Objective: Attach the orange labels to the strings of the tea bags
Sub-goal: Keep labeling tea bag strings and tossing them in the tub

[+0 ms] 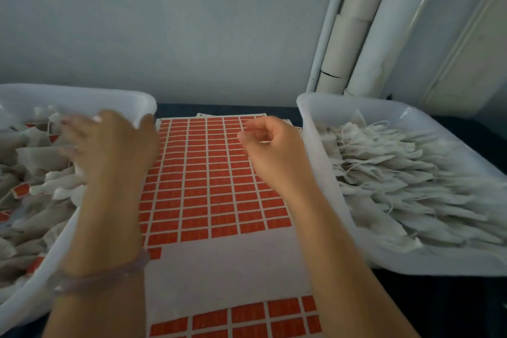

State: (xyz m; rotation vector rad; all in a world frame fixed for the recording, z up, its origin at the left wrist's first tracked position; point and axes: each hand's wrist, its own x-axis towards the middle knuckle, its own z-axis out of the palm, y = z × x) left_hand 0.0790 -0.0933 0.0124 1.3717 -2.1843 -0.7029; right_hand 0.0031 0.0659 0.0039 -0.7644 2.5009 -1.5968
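While your left hand (109, 145) reaches over the near rim of the left tray (82, 94), its fingers lie spread and straight above the heap inside, gripping nothing that shows; the motion blurs the fingertips. That tray holds the finished tea bags (35, 153), piled loosely, with orange tags (21, 190) showing on several of their strings. A pale bracelet (109, 273) sits on your left wrist.

Your right hand (270, 148) hangs above the far right part of the label sheet (219, 269), fingers curled in and thumb close to the forefinger. A thin pale sliver shows beside the thumb, but I cannot tell whether you pinch it or hold anything at all.

Between the two trays the sheet lies flat on the dark counter (452, 310). Its orange labels (219, 190) fill a grid across the far and middle rows. Nearer to you comes a bare white band with one lone label at its left edge, and more orange rows run along the near edge.

On the right, the right tray (343, 103) stands just beside the sheet. It holds the plain tea bags (397, 173), laid in a fanned layer with their white strings pointing mostly left and towards the far side. White pipes (370, 35) rise against the wall behind that tray.
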